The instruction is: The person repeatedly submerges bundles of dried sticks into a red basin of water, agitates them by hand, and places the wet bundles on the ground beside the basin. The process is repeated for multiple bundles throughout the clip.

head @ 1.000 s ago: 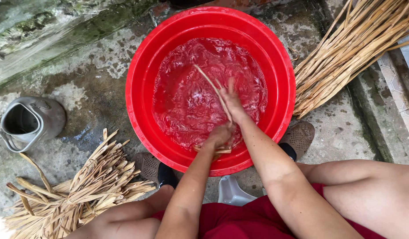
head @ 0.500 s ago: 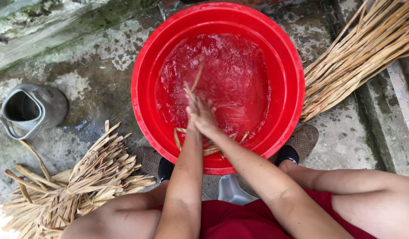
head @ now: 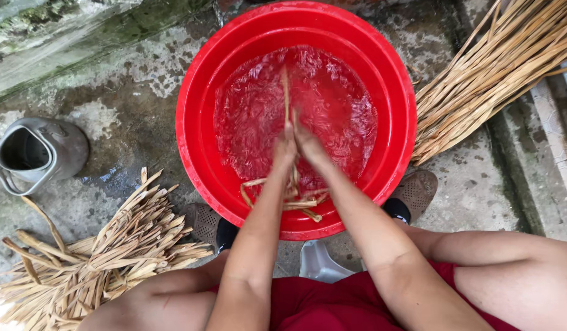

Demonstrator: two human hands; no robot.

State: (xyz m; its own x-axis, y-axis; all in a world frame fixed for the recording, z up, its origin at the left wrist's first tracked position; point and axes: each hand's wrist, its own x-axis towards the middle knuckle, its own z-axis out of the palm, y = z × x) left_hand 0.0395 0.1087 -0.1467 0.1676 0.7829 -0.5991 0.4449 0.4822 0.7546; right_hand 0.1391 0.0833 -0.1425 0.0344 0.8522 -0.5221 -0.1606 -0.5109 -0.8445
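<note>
Straw strips [head: 287,184] gripped by left hand [head: 284,147] and right hand [head: 308,144], red basin [head: 200,122] holding water [head: 344,110]

We see a glossy, smooth red plastic basin [head: 197,122], dry matt fibrous tan reed strips [head: 498,73], a dull grey metal jug [head: 68,147], rough damp mossy concrete floor [head: 111,73], and wet limp straw-coloured strands [head: 286,92]

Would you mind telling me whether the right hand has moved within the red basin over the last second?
Yes: the right hand shifted left against the left hand, judged by the red basin rim.
</note>
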